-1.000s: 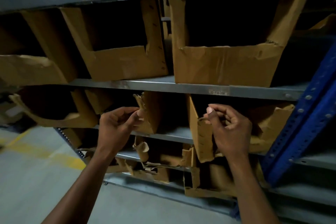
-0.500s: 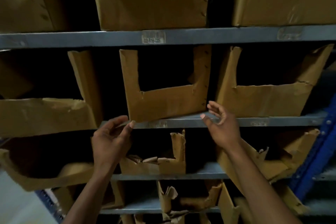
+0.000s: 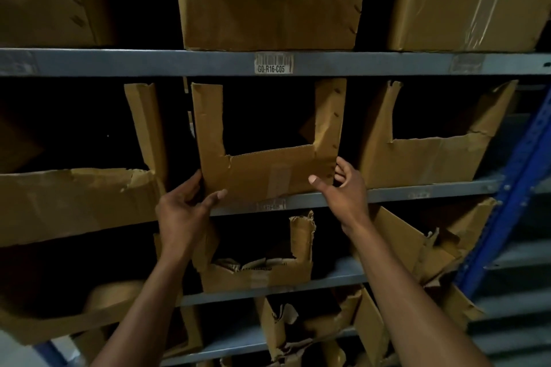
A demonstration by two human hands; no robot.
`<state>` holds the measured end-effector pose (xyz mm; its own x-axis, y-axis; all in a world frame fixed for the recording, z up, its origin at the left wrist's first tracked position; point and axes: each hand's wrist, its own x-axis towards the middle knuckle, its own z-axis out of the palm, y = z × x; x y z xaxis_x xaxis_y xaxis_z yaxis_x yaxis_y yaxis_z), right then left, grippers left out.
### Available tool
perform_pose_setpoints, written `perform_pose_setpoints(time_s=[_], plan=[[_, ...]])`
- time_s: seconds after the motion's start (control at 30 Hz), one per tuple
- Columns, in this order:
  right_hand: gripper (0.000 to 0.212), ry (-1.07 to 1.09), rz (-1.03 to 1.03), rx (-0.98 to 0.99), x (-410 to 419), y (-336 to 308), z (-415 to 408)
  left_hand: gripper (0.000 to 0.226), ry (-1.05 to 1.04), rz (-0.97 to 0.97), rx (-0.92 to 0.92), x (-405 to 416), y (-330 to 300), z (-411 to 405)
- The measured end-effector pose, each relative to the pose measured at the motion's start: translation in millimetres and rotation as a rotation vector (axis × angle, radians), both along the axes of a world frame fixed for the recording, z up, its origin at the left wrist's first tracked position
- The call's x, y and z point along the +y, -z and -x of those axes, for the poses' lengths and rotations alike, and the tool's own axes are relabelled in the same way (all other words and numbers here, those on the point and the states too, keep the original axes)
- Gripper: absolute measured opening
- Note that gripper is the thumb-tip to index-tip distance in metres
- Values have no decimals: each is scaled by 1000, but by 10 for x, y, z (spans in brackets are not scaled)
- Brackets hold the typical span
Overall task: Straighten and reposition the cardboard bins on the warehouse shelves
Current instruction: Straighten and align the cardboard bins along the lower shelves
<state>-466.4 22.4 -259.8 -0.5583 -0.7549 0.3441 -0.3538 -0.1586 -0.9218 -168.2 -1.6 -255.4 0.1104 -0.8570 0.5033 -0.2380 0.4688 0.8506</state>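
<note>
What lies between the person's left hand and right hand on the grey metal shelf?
In the head view, the brown cardboard bin with the U-shaped cut-out front sits between them: the left hand grips its lower left corner, the right hand its lower right corner.

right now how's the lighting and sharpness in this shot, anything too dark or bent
Head view: dim; bin interiors are black. The middle bin between the left hand and right hand is sharp, and the shelf label is readable. Wide-angle distortion tilts the blue upright.

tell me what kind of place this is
Most likely a warehouse storage aisle: grey steel shelving stacked in tiers, a barcode location label reading G0-R16-C05, and rows of worn cut-front cardboard bins.
</note>
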Motion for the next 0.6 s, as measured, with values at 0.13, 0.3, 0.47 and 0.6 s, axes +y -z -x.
perform_pose_setpoints(time_s=[0.13,0.3,0.47,0.6], plan=[[72,48,50,9,62,-51,-62,96,-33,-52,-25,-129,13,-214],[72,185,46,114,208,57,-132,83,13,-49,17,-118,114,-342],[62,218,58,168,37,68,-136,81,-83,4,-57,-170,79,-92],[59,181,46,214,-86,101,-125,52,-171,-1,-165,-214,196,-12]])
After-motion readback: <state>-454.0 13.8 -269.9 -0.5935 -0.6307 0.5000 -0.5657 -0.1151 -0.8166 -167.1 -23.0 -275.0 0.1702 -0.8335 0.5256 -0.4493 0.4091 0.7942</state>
